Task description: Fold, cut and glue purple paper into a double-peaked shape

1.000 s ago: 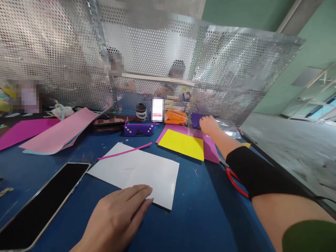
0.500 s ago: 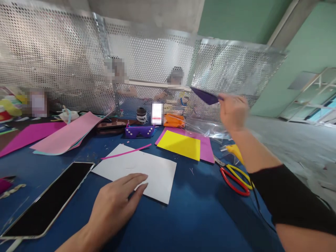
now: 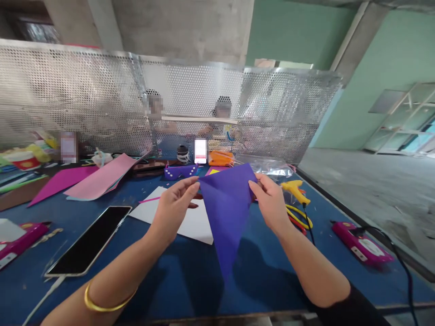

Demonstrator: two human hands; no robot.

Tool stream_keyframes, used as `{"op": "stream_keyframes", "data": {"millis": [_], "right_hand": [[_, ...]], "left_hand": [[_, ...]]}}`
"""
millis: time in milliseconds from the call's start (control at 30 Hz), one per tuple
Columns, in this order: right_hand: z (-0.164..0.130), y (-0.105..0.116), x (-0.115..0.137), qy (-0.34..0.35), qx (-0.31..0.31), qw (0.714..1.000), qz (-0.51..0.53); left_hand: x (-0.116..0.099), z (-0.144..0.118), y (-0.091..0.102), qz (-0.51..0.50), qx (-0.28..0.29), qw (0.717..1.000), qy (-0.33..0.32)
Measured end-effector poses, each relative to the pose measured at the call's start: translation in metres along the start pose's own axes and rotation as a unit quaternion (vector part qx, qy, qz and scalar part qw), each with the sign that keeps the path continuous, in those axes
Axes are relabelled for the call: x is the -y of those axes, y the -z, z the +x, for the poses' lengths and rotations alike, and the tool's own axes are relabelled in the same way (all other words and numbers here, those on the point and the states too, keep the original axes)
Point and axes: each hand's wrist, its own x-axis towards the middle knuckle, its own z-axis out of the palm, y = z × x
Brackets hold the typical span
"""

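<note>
A purple triangular sheet [image 3: 227, 203] hangs point-down between my two hands above the table. My left hand [image 3: 177, 199] pinches its upper left corner between thumb and fingers. At the upper right corner, my right hand [image 3: 268, 194] grips it the same way. Beneath and to the left lies a white sheet [image 3: 197, 224] with a thin magenta strip [image 3: 149, 199] across its far edge. Part of a yellow sheet [image 3: 214, 171] peeks out behind the purple one. A purple paper mask [image 3: 181, 171] dotted with white squares stands farther back.
A charging phone [image 3: 90, 242] lies on the left of the blue table [image 3: 176, 290], near pink sheets [image 3: 102, 176]. To the right are a yellow glue gun [image 3: 296, 191], partly hidden scissors [image 3: 299, 216] and a magenta device [image 3: 362, 243]. Two people sit behind a perforated metal screen [image 3: 197, 86].
My right hand has brought the purple sheet down and inward from the upper right. My left hand has lifted off the white sheet and taken the purple sheet's other corner.
</note>
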Motion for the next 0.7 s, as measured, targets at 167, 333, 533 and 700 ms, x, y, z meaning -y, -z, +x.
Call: {"op": "stream_keyframes", "data": {"millis": [167, 333, 533, 700], "right_hand": [[-0.007, -0.003, -0.014, -0.020, 0.014, 1.000, -0.011], [-0.010, -0.006, -0.018, -0.037, 0.025, 0.999, -0.020], [-0.012, -0.010, -0.025, -0.057, 0.035, 0.998, -0.006], [-0.012, -0.011, -0.034, -0.077, 0.046, 0.996, 0.009]], "left_hand": [[0.025, 0.011, -0.004, 0.030, -0.017, 0.999, 0.016], [0.040, 0.014, -0.002, 0.057, -0.030, 0.998, 0.017], [0.040, 0.013, -0.001, 0.049, -0.021, 0.998, 0.037], [0.042, 0.013, -0.002, 0.029, -0.015, 0.997, 0.070]]}}
